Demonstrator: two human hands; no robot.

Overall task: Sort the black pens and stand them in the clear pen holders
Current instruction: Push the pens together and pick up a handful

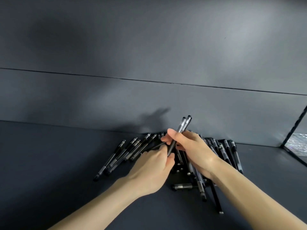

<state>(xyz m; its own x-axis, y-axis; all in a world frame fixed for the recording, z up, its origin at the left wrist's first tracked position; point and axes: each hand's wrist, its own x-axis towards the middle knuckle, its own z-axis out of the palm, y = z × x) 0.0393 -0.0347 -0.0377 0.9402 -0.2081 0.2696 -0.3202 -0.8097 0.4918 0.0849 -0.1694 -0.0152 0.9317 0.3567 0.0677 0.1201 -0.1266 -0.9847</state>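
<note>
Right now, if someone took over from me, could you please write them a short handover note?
The right hand grips two raised pens, caps up.
The left hand pinches their lower ends.
The loose pens lie heaped flat on the dark table against the wall, beside and under the hands.
The clear pen holders are not in view.
Done: no pen seen in a holder.
Left: gather the rest and stand them all.

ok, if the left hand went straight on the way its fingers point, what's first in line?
The held pens, at their lower end, which the left hand seems to pinch; right behind, the right hand gripping them. Depth unclear.
</note>
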